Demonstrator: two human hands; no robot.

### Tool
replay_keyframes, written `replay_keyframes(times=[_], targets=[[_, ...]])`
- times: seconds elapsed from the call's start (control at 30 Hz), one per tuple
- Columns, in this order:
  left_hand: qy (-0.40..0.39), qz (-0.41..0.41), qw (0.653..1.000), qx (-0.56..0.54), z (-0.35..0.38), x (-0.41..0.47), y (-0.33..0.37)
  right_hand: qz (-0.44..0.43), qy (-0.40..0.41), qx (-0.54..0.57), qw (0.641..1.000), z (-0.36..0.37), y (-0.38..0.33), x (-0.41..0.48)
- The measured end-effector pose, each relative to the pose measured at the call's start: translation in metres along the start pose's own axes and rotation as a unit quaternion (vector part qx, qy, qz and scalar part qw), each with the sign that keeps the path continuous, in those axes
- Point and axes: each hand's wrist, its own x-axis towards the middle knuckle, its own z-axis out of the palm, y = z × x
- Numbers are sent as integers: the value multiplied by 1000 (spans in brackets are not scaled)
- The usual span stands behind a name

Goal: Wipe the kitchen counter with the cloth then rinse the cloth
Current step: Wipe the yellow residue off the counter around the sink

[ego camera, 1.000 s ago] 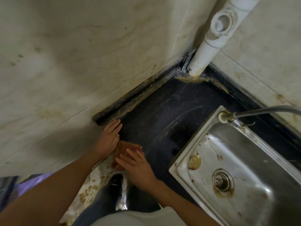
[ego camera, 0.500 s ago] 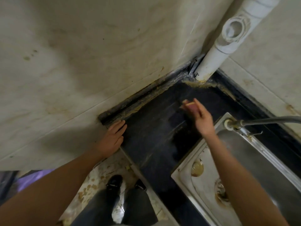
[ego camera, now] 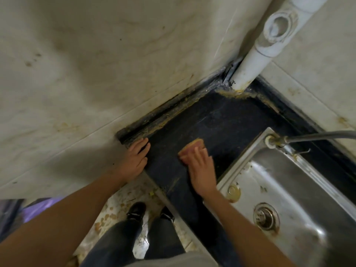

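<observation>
- Pressing down with flat fingers, the right hand (ego camera: 200, 168) covered the orange cloth (ego camera: 189, 146) on the dark counter (ego camera: 221, 120), midway between the tiled wall (ego camera: 96, 83) and the steel sink (ego camera: 248, 157).
- The left hand (ego camera: 135, 159) lay flat, fingers straight and holding nothing, on the counter's left end beside the wall.
- A white pipe (ego camera: 248, 68) stood in the back corner.

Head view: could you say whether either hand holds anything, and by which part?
The right hand presses flat on the near half of the cloth; the left hand holds nothing.
</observation>
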Motion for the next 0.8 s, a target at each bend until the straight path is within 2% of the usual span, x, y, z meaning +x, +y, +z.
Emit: replay_keyframes(times=[0.1, 0.17, 0.23, 0.27, 0.3, 0.37, 0.4, 0.47, 0.5, 0.57, 0.6, 0.7, 0.77, 0.8], targets=[[-43, -28, 999, 17, -3, 4, 4, -114, 3, 6, 993, 29, -56, -51], [-26, -26, 999, -2, -3, 3, 4, -186, -7, 27, 982, 37, -79, -73], [-24, -19, 1000, -8, -4, 2, 4, -226, -31, 43, 973, 39, -89, -82], [-28, -18, 999, -4, -4, 1, 4, -220, -39, 61, 973, 38, -92, -84], [-32, -17, 999, 4, -5, 2, 4, -203, -38, 91, 974, 34, -95, -85], [-21, -11, 1000, 18, -5, 3, 3, -125, -1, 229, 965, 14, -100, -83], [-13, -8, 1000, 20, -4, 3, 3, -55, 10, 319, 946, 1, -98, -77], [-19, -12, 999, 25, -3, 4, 2, 97, 27, 483, 870, -31, -84, -56], [-25, -13, 999, 26, -3, 4, 1, 153, 67, 518, 839, -47, -72, -43], [-25, -9, 999, 26, -2, 4, -1, 201, 159, 514, 818, -74, -39, -15], [-28, -9, 999, 28, -1, 4, -1, 198, 188, 483, 832, -83, -22, -2], [-38, -9, 999, 35, -2, 3, 1, 151, 194, 325, 913, -90, 36, 30], [-39, -3, 999, 21, -2, 2, 2, 134, 140, 215, 957, -74, 72, 52], [-40, -1, 999, 15, -1, 1, 2, 161, 108, 162, 968, -64, 83, 62]])
